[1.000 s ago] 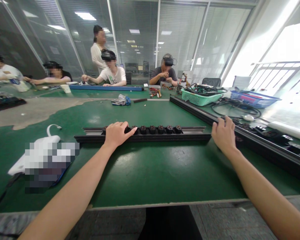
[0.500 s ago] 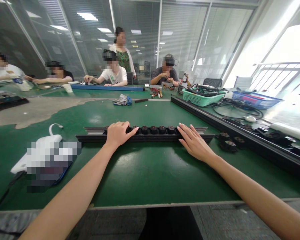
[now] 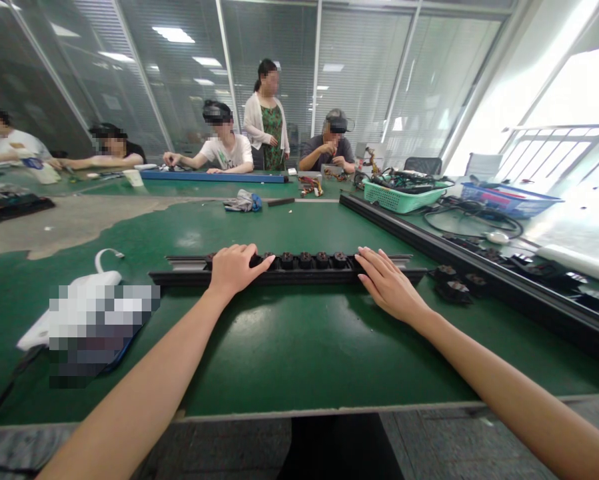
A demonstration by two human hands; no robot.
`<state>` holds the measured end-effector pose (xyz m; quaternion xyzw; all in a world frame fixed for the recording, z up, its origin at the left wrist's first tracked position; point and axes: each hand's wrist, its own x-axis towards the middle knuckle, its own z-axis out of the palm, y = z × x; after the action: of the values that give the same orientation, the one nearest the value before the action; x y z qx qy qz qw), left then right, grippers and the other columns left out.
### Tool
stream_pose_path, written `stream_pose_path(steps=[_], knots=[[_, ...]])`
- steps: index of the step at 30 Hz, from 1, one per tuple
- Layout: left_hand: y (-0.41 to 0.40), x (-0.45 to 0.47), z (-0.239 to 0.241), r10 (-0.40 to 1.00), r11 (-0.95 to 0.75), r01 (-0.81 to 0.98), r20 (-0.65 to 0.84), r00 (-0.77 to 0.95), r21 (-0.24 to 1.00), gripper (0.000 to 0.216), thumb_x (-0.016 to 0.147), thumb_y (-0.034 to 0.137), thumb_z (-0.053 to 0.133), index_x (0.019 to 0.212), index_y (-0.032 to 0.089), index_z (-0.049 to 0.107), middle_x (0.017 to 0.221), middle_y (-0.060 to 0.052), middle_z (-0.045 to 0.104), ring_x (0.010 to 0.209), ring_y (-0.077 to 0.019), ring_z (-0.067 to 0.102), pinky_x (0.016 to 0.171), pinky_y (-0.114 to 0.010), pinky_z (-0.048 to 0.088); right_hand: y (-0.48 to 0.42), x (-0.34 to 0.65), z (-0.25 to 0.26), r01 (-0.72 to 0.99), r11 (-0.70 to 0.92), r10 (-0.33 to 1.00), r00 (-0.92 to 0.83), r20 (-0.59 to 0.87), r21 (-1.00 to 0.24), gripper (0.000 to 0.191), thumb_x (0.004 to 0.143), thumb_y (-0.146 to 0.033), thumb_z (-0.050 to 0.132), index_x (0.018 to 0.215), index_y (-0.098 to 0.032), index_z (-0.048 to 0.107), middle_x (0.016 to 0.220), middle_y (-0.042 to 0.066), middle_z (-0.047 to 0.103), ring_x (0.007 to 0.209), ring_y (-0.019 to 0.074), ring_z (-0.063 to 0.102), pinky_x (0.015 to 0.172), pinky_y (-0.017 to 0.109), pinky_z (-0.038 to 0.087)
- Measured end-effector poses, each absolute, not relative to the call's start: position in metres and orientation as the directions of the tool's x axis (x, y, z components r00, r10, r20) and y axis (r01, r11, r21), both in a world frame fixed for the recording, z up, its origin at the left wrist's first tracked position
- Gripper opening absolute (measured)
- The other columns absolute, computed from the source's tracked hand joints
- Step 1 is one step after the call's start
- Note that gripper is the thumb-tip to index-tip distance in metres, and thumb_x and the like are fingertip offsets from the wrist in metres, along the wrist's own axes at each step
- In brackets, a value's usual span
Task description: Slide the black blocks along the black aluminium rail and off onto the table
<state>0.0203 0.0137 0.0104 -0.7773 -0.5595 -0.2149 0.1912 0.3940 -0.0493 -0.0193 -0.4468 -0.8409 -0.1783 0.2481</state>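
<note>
A black rail [image 3: 179, 274] lies across the green table [image 3: 289, 347] in front of me, with a row of several small black motors [image 3: 312, 259] set in its channel. My left hand [image 3: 234, 268] rests on the rail at the left end of that row, fingers loosely curved over it. My right hand [image 3: 386, 283] lies flat on the rail at the right end of the row, fingers stretched out and holding nothing. A few loose black motors [image 3: 452, 288] sit on the table just right of my right hand.
A long black rail [image 3: 479, 263] runs diagonally along the right side. A green basket of cables [image 3: 402, 197] and a blue tray [image 3: 509, 199] stand behind it. A white device with a cable [image 3: 96, 280] lies at left. Several people sit or stand at the far edge.
My right hand has come left from the long diagonal rail to the near rail and settled beside the last motor. A standing person at the back has walked rightward. My left hand stayed put.
</note>
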Motion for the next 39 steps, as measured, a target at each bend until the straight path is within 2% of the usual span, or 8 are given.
stream_pose_path(steps=[14,22,27,39], knots=[[0.0128,0.0205,0.0112,0.781,-0.307,0.95,0.554,0.288,-0.062,0.061,0.093,0.073,0.032,0.087,0.022,0.065,0.089,-0.01,0.073,0.089,-0.029,0.067,0.071,-0.038,0.042,-0.0489,0.3954,-0.0222,0.848,0.528,0.673,-0.45,0.586,0.046,0.054,0.105,-0.034,0.034,0.157,-0.021,0.036,0.158,0.013,0.04,0.146,0.0269,0.038,0.124,0.054,0.027],[0.0125,0.0206,0.0104,0.788,-0.297,0.954,0.55,0.274,-0.05,0.06,0.092,0.073,0.034,0.089,0.023,0.066,0.091,-0.011,0.074,0.091,-0.0291,0.067,0.074,-0.038,0.044,-0.0491,0.3924,-0.0258,0.86,0.509,0.683,-0.435,0.586,0.045,0.049,0.104,-0.036,0.035,0.151,-0.024,0.046,0.162,0.012,0.033,0.147,0.0304,0.037,0.123,0.057,0.028],[0.0129,0.0202,0.0093,0.789,-0.299,0.953,0.552,0.27,-0.038,0.059,0.092,0.073,0.035,0.089,0.023,0.066,0.091,-0.011,0.074,0.092,-0.0291,0.067,0.075,-0.039,0.044,-0.0508,0.3903,-0.0258,0.874,0.486,0.699,-0.398,0.594,0.015,0.049,0.104,-0.038,0.036,0.149,-0.025,0.049,0.166,0.01,0.025,0.15,0.0344,0.029,0.121,0.06,0.031],[0.0104,0.0218,0.0088,0.787,-0.296,0.954,0.555,0.269,-0.044,0.06,0.093,0.072,0.035,0.09,0.022,0.067,0.089,-0.011,0.073,0.091,-0.0295,0.066,0.076,-0.039,0.043,-0.0523,0.3902,-0.0275,0.877,0.477,0.746,-0.373,0.552,-0.053,0.052,0.105,-0.042,0.032,0.149,-0.021,0.048,0.162,0.013,0.032,0.149,0.0354,0.031,0.121,0.061,0.028]])
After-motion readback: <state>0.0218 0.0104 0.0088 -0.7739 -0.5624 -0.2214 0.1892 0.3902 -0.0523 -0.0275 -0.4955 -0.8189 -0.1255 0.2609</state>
